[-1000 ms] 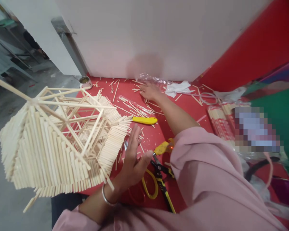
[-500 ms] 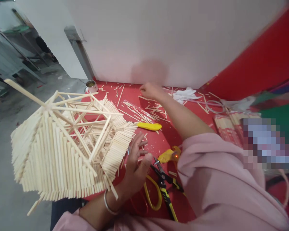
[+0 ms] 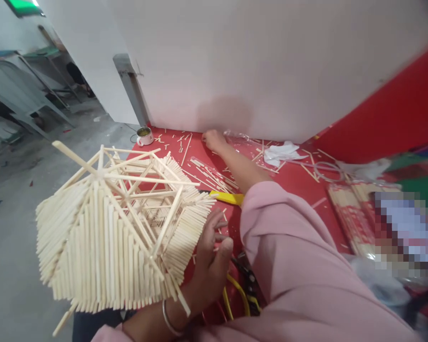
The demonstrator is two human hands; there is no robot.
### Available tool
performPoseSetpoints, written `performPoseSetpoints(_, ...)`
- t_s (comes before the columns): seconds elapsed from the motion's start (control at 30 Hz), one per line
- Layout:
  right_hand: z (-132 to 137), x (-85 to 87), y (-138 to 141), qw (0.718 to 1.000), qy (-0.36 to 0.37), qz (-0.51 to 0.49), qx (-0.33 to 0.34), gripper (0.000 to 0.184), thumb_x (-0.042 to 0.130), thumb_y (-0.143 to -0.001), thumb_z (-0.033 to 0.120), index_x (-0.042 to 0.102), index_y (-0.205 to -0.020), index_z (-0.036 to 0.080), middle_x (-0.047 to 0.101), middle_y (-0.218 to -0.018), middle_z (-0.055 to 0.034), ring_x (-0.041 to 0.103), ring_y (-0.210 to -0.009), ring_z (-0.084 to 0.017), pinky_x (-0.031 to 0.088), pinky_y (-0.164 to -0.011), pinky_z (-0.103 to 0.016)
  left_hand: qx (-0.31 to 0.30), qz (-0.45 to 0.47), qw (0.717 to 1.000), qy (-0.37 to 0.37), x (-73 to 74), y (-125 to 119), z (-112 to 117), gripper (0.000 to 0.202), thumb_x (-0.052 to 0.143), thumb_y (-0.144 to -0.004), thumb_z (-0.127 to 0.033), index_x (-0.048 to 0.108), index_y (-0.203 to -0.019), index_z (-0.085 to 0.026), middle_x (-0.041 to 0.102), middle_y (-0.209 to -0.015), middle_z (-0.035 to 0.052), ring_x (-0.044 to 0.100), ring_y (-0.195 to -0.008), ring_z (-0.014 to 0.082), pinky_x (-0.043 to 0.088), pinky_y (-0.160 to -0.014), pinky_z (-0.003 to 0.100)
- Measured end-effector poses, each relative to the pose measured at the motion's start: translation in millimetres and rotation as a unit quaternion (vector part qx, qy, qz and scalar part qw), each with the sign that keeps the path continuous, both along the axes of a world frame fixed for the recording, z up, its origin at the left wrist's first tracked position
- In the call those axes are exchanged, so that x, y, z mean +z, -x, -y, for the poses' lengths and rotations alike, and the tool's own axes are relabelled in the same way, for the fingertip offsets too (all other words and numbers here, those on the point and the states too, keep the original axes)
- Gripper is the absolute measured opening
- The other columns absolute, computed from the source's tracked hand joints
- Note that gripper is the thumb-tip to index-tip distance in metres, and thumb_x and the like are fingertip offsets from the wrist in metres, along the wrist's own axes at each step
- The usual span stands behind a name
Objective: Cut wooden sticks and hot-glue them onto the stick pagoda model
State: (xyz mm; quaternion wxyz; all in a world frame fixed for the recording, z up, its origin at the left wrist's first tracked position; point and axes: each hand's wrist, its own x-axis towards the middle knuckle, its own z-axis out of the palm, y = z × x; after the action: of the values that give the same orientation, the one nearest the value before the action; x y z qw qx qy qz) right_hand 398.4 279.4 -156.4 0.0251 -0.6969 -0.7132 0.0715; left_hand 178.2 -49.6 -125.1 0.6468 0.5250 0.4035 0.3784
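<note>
A large model of glued wooden sticks (image 3: pixel 103 247), with a slatted roof and open framework, fills the left side. My left hand (image 3: pixel 214 256) is beside its right edge, fingers spread and thumb apart; contact with the model cannot be made out. My right hand (image 3: pixel 215 141) reaches to the table's back edge by the wall, fingers curled and pinched. Whatever they hold is hidden or too small to see. Loose sticks (image 3: pixel 210 175) lie scattered nearer me. A yellow utility knife (image 3: pixel 226 197) lies beyond my left hand, partly behind my right sleeve.
A cup (image 3: pixel 144 137) stands at the red table's back left corner. Crumpled white tissue (image 3: pixel 282 153) and packs of sticks (image 3: pixel 353 213) lie to the right. Pliers (image 3: pixel 249 275) and a yellow loop (image 3: pixel 237 289) are partly under my right arm. A white wall (image 3: pixel 257 71) rises behind.
My right hand has moved left along the back edge, and its sleeve now covers the yellow glue gun. Clear plastic shows beside that hand. The view has shifted; my left hand keeps its pose.
</note>
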Motion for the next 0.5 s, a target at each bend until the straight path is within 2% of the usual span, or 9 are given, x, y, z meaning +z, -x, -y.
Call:
performPoseSetpoints(0.13,33,1.7,-7,1.000,0.006,-0.002,0.000,0.030,0.048,-0.095,0.020,0.071,-0.115,0.013,0.067,-0.124,-0.0164,0.060,-0.118,-0.023,0.044,-0.099,-0.032,-0.009,0.035,0.999,-0.005,-4.0,-7,-2,0.049,0.050,-0.097,-0.047,0.048,-0.141,-0.026,0.047,-0.147,0.0120,0.054,-0.125,0.0245,0.048,-0.102,0.039)
performPoseSetpoints(0.3,63,4.5,1,0.999,0.045,-0.029,0.000,0.021,0.062,-0.090,0.027,0.071,-0.104,0.014,0.072,-0.108,-0.0108,0.065,-0.102,-0.019,0.047,-0.092,-0.032,0.013,0.063,0.998,-0.001,-15.2,-14,-5,0.044,0.054,-0.095,-0.047,0.053,-0.133,-0.025,0.054,-0.136,0.0118,0.057,-0.117,0.0227,0.050,-0.092,0.035)
performPoseSetpoints(0.4,79,17.3,0,0.996,0.053,-0.067,-0.012,0.019,0.062,-0.089,0.026,0.071,-0.098,0.012,0.073,-0.101,-0.0099,0.066,-0.089,-0.015,0.049,-0.084,-0.029,0.024,0.062,0.998,0.009,-18.7,-16,-9,0.043,0.056,-0.094,-0.048,0.057,-0.128,-0.024,0.059,-0.127,0.0116,0.059,-0.111,0.0208,0.050,-0.085,0.031)
performPoseSetpoints(0.5,109,38.5,-9,0.992,0.041,-0.114,-0.025,0.019,0.057,-0.089,0.020,0.071,-0.096,0.010,0.075,-0.099,-0.0112,0.065,-0.083,-0.014,0.047,-0.075,-0.023,0.034,0.074,0.995,0.054,-17.0,-18,-17,0.039,0.061,-0.091,-0.047,0.061,-0.121,-0.022,0.064,-0.114,0.0094,0.062,-0.099,0.0183,0.051,-0.079,0.028)
